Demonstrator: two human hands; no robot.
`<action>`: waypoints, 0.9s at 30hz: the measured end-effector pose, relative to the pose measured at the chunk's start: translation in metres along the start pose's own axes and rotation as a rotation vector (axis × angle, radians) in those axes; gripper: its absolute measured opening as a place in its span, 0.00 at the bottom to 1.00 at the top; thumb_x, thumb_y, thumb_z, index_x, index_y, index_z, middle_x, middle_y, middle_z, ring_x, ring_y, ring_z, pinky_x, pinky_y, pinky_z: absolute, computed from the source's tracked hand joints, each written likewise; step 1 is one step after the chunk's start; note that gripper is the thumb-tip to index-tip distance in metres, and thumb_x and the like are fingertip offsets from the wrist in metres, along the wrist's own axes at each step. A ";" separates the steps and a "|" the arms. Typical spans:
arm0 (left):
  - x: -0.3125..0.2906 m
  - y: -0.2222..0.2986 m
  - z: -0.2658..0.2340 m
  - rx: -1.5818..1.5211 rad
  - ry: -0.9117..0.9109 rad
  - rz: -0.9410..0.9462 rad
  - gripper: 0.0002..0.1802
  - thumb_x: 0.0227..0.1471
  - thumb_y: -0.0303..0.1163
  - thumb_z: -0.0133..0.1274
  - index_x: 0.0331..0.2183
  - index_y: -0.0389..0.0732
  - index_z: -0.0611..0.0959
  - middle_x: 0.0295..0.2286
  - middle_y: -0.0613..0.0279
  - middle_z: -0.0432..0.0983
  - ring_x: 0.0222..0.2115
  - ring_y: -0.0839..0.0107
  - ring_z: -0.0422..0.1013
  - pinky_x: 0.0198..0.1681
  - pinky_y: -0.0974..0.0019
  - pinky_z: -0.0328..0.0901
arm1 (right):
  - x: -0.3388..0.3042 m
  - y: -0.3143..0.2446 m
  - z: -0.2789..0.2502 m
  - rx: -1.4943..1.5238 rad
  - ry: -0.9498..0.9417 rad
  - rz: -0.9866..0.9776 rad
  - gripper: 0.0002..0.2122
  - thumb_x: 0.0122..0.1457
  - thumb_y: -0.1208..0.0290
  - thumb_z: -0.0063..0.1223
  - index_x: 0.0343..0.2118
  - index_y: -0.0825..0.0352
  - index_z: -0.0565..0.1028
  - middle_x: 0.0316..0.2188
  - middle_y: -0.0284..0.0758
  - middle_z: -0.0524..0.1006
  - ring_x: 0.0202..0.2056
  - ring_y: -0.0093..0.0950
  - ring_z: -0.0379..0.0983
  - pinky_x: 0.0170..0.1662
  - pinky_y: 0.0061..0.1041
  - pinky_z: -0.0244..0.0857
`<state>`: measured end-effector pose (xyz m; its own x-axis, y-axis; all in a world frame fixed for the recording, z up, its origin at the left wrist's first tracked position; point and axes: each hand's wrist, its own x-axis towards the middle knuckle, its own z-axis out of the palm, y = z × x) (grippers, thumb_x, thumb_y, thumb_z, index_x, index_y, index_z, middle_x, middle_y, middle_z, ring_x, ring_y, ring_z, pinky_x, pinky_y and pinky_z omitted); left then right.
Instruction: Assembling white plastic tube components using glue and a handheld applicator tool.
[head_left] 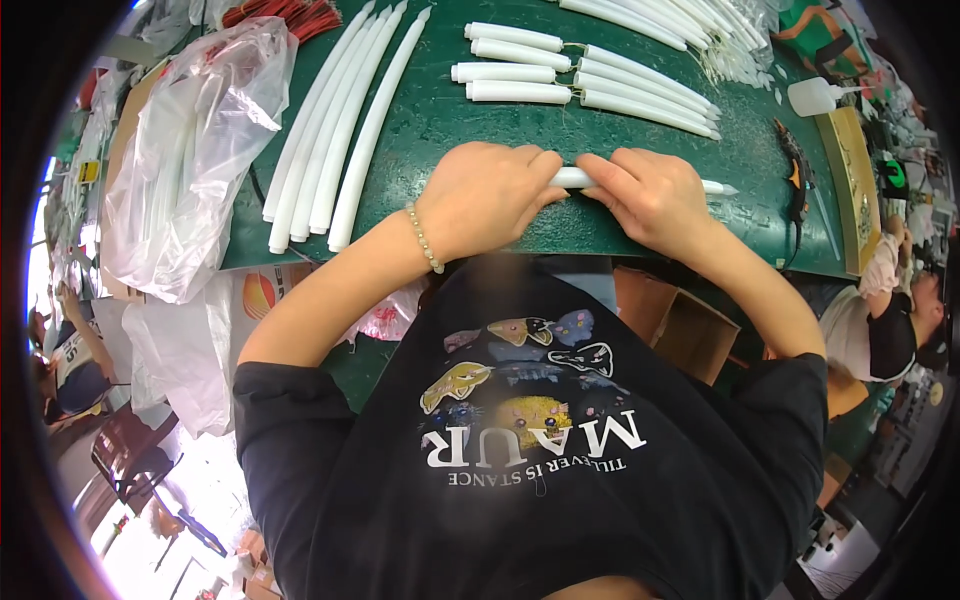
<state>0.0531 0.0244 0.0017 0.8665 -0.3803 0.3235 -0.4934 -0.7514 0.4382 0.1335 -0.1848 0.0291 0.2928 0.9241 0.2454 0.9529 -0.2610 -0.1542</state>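
Observation:
Both my hands grip a white taper candle (572, 178) lying crosswise near the front edge of the green table (400, 165). My left hand (490, 195) is wrapped round its left part, which is hidden. Closed round the longer part is my right hand (650, 195), with the pointed tip (718, 188) showing beyond it. A short white stretch shows between my fingertips. Just beyond lie several candles in two pieces, short white bases (512, 75) joined by thin wires to pointed upper tubes (650, 92). Several long white tapers (375, 130) lie to the left.
A clear plastic bag (195, 150) with white tapers is at the left. More white tubes (660, 20) lie far right. A white squeeze bottle (812, 97), orange-and-black pliers (796, 185) and a cardboard box (850, 190) line the right side. Red wires (285, 15) lie far left.

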 end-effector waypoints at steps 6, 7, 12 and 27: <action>-0.013 0.004 -0.016 0.019 0.066 -0.087 0.11 0.52 0.37 0.52 0.34 0.40 0.76 0.24 0.54 0.74 0.24 0.55 0.71 0.26 0.57 0.64 | 0.003 -0.002 -0.001 -0.161 0.270 -0.057 0.14 0.48 0.69 0.58 0.39 0.65 0.75 0.24 0.33 0.70 0.25 0.32 0.70 0.25 0.30 0.64; -0.015 0.007 -0.017 0.023 0.068 -0.087 0.11 0.52 0.37 0.52 0.34 0.40 0.76 0.24 0.54 0.74 0.24 0.55 0.71 0.26 0.57 0.64 | 0.002 -0.003 -0.002 -0.123 0.213 -0.066 0.14 0.47 0.69 0.59 0.39 0.65 0.75 0.24 0.33 0.71 0.25 0.32 0.70 0.25 0.31 0.64; -0.024 0.022 -0.023 -0.003 0.030 -0.109 0.10 0.51 0.36 0.52 0.29 0.39 0.74 0.21 0.54 0.73 0.24 0.53 0.71 0.26 0.55 0.64 | 0.001 -0.011 -0.005 -0.022 0.103 -0.103 0.14 0.47 0.69 0.59 0.37 0.65 0.75 0.24 0.34 0.71 0.24 0.34 0.70 0.24 0.32 0.63; -0.096 -0.022 -0.065 0.591 0.511 -0.556 0.12 0.51 0.28 0.51 0.39 0.37 0.77 0.31 0.54 0.71 0.33 0.56 0.68 0.36 0.58 0.63 | 0.020 0.021 0.002 -0.112 0.444 0.181 0.17 0.50 0.74 0.58 0.45 0.63 0.74 0.42 0.37 0.72 0.43 0.38 0.69 0.46 0.33 0.63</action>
<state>-0.0239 0.1126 0.0153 0.7581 0.2892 0.5844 0.2180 -0.9571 0.1909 0.1593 -0.1709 0.0292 0.4367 0.6594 0.6119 0.8790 -0.4574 -0.1345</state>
